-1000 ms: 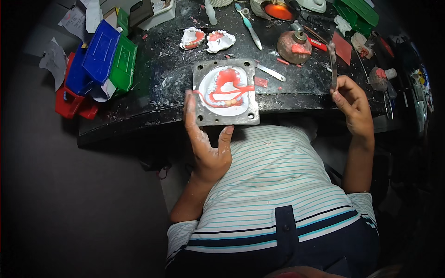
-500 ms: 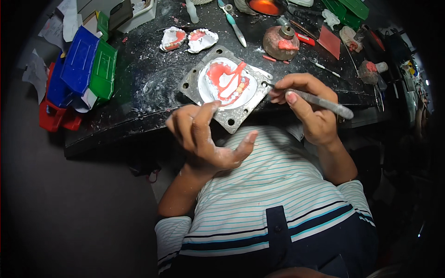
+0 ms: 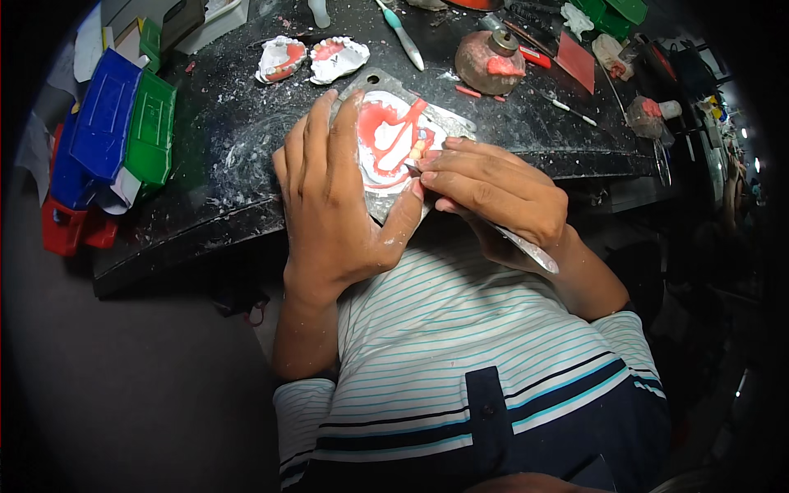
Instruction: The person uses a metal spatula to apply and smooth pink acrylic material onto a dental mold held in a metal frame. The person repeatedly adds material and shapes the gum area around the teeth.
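Note:
A square grey metal denture flask [image 3: 387, 80] lies at the bench's front edge. Set in it is white plaster [image 3: 392, 156] bearing a red wax denture pattern [image 3: 375, 120] with a few yellowish teeth [image 3: 417, 151]. My left hand [image 3: 333, 197] grips the flask's left side, fingers stretched over its rim and thumb at the near edge. In my closed right hand [image 3: 493, 193] is a metal carving tool [image 3: 534, 253], its tip low on the pattern beside the teeth and close to my left thumb. The right fingers partly cover the flask's right side.
Two plaster dental models [image 3: 281, 60] with red wax sit behind the flask. Farther back lie a toothbrush [image 3: 401, 37], a round metal burner [image 3: 490, 64], a red wax sheet [image 3: 575, 62] and a thin white-handled tool [image 3: 574, 112]. Blue bins [image 3: 105, 115] and green bins [image 3: 151, 127] stand left.
My left hand has gone from hovering, fingers curled, to gripping the flask's left side. My right hand has moved left, bringing the carving tool's tip onto the denture pattern. The view has shifted slightly.

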Demonstrator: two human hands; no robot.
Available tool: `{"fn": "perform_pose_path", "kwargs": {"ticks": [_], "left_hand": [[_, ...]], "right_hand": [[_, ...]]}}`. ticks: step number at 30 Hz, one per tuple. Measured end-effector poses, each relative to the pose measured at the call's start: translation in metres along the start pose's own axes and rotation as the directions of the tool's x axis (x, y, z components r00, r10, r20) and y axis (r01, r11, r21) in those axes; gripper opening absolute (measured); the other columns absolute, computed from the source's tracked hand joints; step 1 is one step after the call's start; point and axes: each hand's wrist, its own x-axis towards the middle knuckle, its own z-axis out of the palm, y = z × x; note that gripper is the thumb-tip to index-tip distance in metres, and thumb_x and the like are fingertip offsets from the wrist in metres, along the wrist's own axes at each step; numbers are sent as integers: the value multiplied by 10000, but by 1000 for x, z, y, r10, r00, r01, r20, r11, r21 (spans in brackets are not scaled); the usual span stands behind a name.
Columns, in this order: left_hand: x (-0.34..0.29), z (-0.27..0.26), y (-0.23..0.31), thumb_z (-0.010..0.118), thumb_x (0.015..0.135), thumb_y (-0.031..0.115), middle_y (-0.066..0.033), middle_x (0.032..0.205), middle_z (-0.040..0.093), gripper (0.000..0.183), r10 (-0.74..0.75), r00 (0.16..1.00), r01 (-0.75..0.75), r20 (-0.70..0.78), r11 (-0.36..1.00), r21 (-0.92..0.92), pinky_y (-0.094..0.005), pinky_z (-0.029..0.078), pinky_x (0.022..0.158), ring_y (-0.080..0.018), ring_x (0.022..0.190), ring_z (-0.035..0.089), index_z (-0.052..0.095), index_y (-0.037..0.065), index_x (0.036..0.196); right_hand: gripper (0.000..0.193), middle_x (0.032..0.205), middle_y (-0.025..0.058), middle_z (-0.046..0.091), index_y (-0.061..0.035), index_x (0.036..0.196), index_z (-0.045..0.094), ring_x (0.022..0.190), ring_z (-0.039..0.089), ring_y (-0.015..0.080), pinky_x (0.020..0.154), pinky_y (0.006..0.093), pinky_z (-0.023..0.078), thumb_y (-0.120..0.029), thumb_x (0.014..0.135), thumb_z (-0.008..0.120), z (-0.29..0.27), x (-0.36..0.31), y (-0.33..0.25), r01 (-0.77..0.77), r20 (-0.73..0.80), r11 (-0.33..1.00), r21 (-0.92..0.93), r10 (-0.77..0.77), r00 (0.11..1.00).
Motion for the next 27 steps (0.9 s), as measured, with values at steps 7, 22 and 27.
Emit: {"fn": "perform_pose_path", "kwargs": {"ticks": [7, 22, 27], "left_hand": [[-2, 3, -2, 714, 796, 414, -318, 1411, 474, 843, -6, 1000, 6, -2, 1000, 3, -544, 299, 1092, -453, 1280, 452, 457, -53, 1450], [-3, -2, 4, 717, 815, 330, -271, 1420, 519, 724, -42, 999, 42, -10, 999, 6, -496, 304, 1113, -420, 1280, 485, 524, -7, 1426], [-2, -1, 8, 722, 810, 329, -260, 1414, 513, 725, -72, 997, 72, -9, 997, 10, -490, 306, 1102, -413, 1273, 484, 521, 4, 1426]], "right_hand": [[204, 1015, 165, 768, 32, 1062, 754, 992, 762, 291, 979, 472, 580, -81, 892, 757, 2, 0, 4, 39, -1, 999, -2, -39, 999], [313, 1030, 210, 730, 78, 1125, 693, 954, 752, 331, 943, 484, 602, -103, 872, 732, 10, -5, 3, 143, -2, 979, -146, -145, 989], [304, 1040, 228, 726, 82, 1098, 701, 928, 759, 333, 906, 449, 624, -93, 851, 727, 12, -6, 3, 173, -4, 960, -221, -178, 984]]}}
